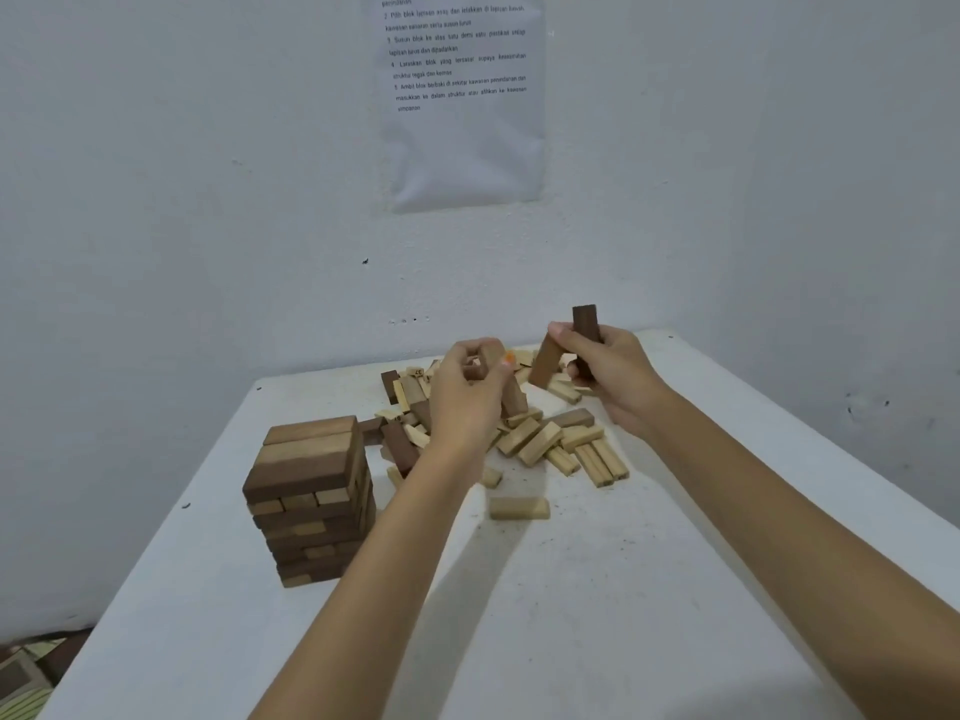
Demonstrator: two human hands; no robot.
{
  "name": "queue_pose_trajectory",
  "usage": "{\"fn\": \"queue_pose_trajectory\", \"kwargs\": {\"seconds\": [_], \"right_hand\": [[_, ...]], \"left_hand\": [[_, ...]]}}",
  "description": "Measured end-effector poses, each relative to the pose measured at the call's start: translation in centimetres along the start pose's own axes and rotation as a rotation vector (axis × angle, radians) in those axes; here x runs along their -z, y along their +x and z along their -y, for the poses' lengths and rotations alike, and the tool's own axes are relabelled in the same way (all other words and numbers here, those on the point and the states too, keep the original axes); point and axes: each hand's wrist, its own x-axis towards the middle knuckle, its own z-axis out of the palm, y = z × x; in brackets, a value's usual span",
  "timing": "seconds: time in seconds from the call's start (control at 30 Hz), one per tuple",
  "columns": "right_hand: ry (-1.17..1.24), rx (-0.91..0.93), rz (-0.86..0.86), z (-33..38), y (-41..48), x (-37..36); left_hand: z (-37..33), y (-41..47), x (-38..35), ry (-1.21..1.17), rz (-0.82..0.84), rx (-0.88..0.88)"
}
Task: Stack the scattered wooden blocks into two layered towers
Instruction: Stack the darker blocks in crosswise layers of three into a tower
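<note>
One tower [311,491] is up on the counter's [571,589] left, left hand [467,402] has its grip curled round a dark block [480,365] over the far pile [545,441], right hand [610,379] clutches two dark blocks [585,322], so I'd guess laying tower two's base comes next.

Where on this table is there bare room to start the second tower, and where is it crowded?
Bare: the near table in front of the lone light block and right of the tower; also the strip between the scattered pile and the table's right edge. Crowded: the far middle, where the pile reaches toward the tower's back corner.
</note>
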Motion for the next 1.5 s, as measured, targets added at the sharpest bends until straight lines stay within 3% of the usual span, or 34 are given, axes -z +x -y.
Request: {"fn": "queue_pose_trajectory", "kwargs": {"seconds": [0.2,0.4,0.63,0.97,1.23,1.37,1.5], "right_hand": [[-0.088,-0.044,0.095,-1.4,-5.3,-0.1],[-0.161,-0.071,0.226,-3.1,-10.4,-2.0],[-0.284,-0.034,0.198,-5.2,-11.9,-3.0],[-0.471,0.089,0.151,-5.6,-13.5,-3.3],[-0.589,0.151,0.088,-5.2,-14.2,-3.6],[-0.567,0.158,0.088,-4.8,-14.3,-3.4],[-0.429,0.016,0.12,-4.5,-14.5,-2.5]], "left_hand": [[1.0,-4.0,2.3,0.064,0.027,-0.027],[2.9,-7.2,4.2,0.093,0.097,0.079],[5.2,-9.0,5.3,0.207,0.112,0.148],[6.6,-9.6,5.8,0.388,0.075,-0.054],[6.9,-9.6,6.2,0.404,0.092,-0.038],[6.5,-9.8,6.3,0.385,0.101,-0.02],[5.8,-9.9,6.8,0.364,0.178,0.081]]}}
